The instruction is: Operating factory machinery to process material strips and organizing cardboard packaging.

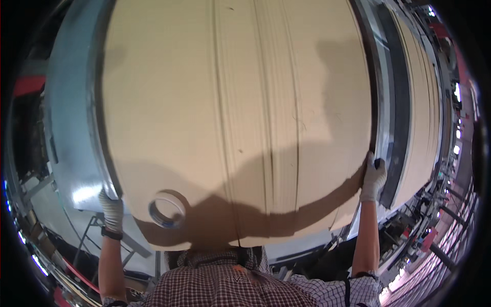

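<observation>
A wide tan board surface (169,102), marked by several long grooves or seams, fills the middle of the view. Along its left side runs a grey metal panel (76,102) with a raised edge. My left hand (111,209), in a pale knit glove, is closed around the near end of that edge; its fingertips are partly hidden. On the right, a metal rail (384,102) borders the board. My right hand (374,179), gloved too, grips the near part of this rail, thumb pointing away from me. A roll of tape (167,210) lies on the board at the near left.
Beyond the right rail are a dark strip (401,102) and another tan stack (419,112). A metal frame (92,230) stands below the left panel. Dark racks and bars (445,256) line the far right. My shadow falls across the board.
</observation>
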The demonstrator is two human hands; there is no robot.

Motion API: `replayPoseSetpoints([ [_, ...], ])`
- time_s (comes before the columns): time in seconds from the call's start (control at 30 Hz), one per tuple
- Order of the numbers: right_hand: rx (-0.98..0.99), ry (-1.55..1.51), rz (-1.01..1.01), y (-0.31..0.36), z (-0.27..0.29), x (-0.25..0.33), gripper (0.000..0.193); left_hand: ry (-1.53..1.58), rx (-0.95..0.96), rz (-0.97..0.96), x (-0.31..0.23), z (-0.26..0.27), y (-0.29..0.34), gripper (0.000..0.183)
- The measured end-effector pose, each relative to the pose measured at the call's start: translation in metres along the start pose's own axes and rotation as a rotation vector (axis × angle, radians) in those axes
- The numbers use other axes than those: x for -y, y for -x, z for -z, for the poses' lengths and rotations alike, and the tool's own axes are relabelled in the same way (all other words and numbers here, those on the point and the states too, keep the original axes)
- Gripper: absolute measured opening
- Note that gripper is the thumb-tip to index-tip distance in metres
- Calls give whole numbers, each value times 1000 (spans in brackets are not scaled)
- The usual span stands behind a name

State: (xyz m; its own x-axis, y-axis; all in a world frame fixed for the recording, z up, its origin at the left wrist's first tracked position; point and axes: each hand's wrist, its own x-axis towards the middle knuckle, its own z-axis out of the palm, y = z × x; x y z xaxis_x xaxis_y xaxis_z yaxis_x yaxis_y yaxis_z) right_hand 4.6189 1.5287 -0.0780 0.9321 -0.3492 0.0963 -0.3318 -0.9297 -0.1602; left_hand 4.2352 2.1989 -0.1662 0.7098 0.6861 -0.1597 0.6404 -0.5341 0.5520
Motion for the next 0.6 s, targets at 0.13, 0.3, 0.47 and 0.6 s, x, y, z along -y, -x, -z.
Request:
replayPoseSetpoints([
  [0.13,10,-35,37,-11,-32,59,50,5,-45,44,45,29,-65,38],
  [0.3,-24,-142,-42,-4,-16,89,48,-689,465,-579,-12,99,-140,29],
  [0.47,-130,-101,69,-1,-21,88,45,-703,14,-580,-148,102,-171,47],
  [0.6,20,-444,34,-13,-20,65,37,-245,243,-1047,-360,-50,-78,64],
])
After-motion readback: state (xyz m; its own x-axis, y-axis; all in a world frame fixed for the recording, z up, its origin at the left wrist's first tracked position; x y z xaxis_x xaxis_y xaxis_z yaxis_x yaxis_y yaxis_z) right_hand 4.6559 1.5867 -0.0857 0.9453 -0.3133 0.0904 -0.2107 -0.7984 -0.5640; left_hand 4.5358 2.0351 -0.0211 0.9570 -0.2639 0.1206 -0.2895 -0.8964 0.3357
